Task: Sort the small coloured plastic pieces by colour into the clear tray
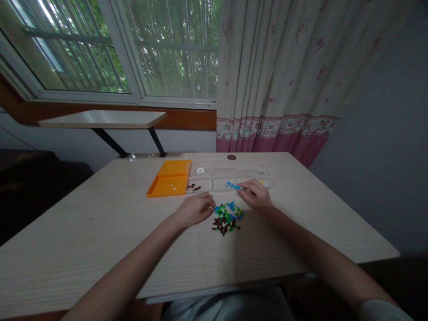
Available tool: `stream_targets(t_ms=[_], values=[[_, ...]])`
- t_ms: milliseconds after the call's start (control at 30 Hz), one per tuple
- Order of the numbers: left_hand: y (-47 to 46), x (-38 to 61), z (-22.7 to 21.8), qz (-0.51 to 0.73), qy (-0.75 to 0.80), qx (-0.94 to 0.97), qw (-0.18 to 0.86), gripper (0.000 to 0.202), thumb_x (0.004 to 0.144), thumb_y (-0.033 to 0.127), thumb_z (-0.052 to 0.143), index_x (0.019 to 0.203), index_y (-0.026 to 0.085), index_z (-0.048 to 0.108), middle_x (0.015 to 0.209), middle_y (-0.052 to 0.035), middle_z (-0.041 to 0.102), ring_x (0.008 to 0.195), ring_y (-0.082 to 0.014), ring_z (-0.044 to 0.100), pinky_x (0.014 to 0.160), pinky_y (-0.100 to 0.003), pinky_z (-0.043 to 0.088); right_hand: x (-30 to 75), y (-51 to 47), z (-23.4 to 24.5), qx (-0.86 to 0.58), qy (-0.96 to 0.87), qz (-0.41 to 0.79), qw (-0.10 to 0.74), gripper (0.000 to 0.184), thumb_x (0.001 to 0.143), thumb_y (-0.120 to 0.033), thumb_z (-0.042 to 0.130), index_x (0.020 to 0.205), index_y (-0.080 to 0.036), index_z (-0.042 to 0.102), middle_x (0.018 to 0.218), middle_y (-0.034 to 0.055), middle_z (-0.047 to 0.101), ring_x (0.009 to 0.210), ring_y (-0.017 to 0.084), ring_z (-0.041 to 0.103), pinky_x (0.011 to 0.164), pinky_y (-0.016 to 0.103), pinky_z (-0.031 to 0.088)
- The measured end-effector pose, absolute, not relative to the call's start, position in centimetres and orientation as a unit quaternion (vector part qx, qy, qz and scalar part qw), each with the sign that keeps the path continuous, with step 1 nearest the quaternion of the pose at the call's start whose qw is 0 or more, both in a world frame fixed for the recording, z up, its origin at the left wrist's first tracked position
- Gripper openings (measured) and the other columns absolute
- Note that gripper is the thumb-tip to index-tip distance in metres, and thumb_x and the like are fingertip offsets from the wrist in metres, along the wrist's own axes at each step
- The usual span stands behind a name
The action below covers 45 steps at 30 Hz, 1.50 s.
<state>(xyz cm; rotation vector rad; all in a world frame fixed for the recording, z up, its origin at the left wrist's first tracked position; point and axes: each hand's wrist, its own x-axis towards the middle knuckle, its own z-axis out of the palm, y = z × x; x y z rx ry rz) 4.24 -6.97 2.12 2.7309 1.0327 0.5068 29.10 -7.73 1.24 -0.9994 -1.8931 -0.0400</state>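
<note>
A heap of small building bricks (230, 215) in blue, green, brown and pale yellow lies on the table. At its left edge is my left hand (197, 208), fingers curled in a pinch; what they hold is too small to make out. My right hand (256, 195) reaches over the front of a clear compartment tray (223, 172), its fingertips closed on a small blue brick (238, 187). Several loose blue bricks (230, 184) lie in the compartment beside those fingertips. Brown bricks (194, 187) sit in the tray's front left compartment.
Left of the clear tray lies an orange tray (174, 167) with a few white pieces in its front section. A raised shelf (107, 118) stands at the back left of the table (110, 214). A round brown disc (232, 157) is near the back edge, before the curtain.
</note>
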Motion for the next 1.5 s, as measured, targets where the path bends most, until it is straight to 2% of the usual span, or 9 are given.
stream_targets(t_ms=[267, 533, 633, 900, 1167, 1367, 1500], values=[[-6.8, 4.3, 1.8, 0.146, 0.351, 0.920, 0.094, 0.017, 0.079, 0.023, 0.048, 0.086, 0.021, 0.063, 0.084, -0.0025, 0.061, 0.076, -0.0146, 0.058, 0.067, -0.022, 0.042, 29.0, -5.8, 0.8, -0.459, -0.771, -0.014, 0.441, 0.021, 0.082, -0.030, 0.052, 0.095, -0.021, 0.066, 0.084, 0.0048, 0.061, 0.076, 0.013, 0.057, 0.070, 0.023, 0.046], [-6.8, 4.5, 1.9, 0.120, 0.359, 0.920, 0.097, 0.018, 0.081, 0.025, 0.046, 0.088, 0.021, 0.061, 0.087, -0.0030, 0.060, 0.080, -0.0150, 0.058, 0.071, -0.023, 0.042, 28.3, -3.9, -0.5, -0.527, -0.770, -0.016, 0.359, 0.024, 0.083, -0.035, 0.052, 0.100, -0.023, 0.064, 0.088, 0.0029, 0.062, 0.075, 0.013, 0.059, 0.066, 0.022, 0.045], [-6.8, 4.7, 2.0, 0.121, 0.354, 0.922, 0.099, 0.018, 0.081, 0.024, 0.045, 0.088, 0.020, 0.061, 0.086, -0.0030, 0.060, 0.080, -0.0146, 0.058, 0.070, -0.022, 0.042, 28.2, -4.3, -0.2, -0.528, -0.772, -0.031, 0.353, 0.024, 0.084, -0.035, 0.050, 0.099, -0.023, 0.064, 0.089, 0.0032, 0.062, 0.077, 0.013, 0.059, 0.067, 0.022, 0.045], [-6.9, 4.5, 2.3, 0.134, 0.357, 0.923, 0.050, 0.017, 0.080, 0.025, 0.046, 0.084, 0.019, 0.061, 0.079, -0.0030, 0.060, 0.074, -0.0147, 0.058, 0.064, -0.022, 0.041, 27.3, -6.2, -0.1, -0.463, -0.810, -0.032, 0.357, 0.018, 0.083, -0.025, 0.049, 0.086, -0.020, 0.066, 0.083, 0.0032, 0.064, 0.076, 0.012, 0.059, 0.069, 0.020, 0.045], [-7.4, 4.7, 2.9, 0.254, 0.295, 0.918, 0.075, 0.015, 0.080, 0.025, 0.049, 0.085, 0.017, 0.060, 0.080, -0.0039, 0.062, 0.075, -0.0135, 0.057, 0.067, -0.022, 0.043, 25.5, -9.0, -0.1, -0.370, -0.868, -0.018, 0.330, 0.019, 0.080, -0.035, 0.056, 0.091, -0.022, 0.064, 0.081, 0.0024, 0.064, 0.071, 0.011, 0.059, 0.064, 0.019, 0.043], [-7.7, 5.0, 2.8, 0.273, 0.291, 0.912, 0.089, 0.012, 0.077, 0.024, 0.053, 0.083, 0.017, 0.062, 0.075, -0.0033, 0.062, 0.071, -0.0127, 0.057, 0.063, -0.021, 0.042, 25.5, -9.1, -0.3, -0.360, -0.870, -0.041, 0.334, 0.020, 0.083, -0.037, 0.053, 0.088, -0.022, 0.065, 0.079, 0.0023, 0.064, 0.068, 0.010, 0.058, 0.061, 0.019, 0.041], [-7.5, 5.0, 2.6, 0.287, 0.306, 0.900, 0.115, 0.016, 0.078, 0.022, 0.051, 0.090, 0.017, 0.061, 0.079, -0.0031, 0.062, 0.072, -0.0121, 0.056, 0.065, -0.021, 0.042, 26.0, -8.5, 0.0, -0.344, -0.870, -0.079, 0.345, 0.018, 0.083, -0.034, 0.053, 0.086, -0.021, 0.065, 0.076, 0.0016, 0.065, 0.066, 0.010, 0.058, 0.060, 0.020, 0.040]])
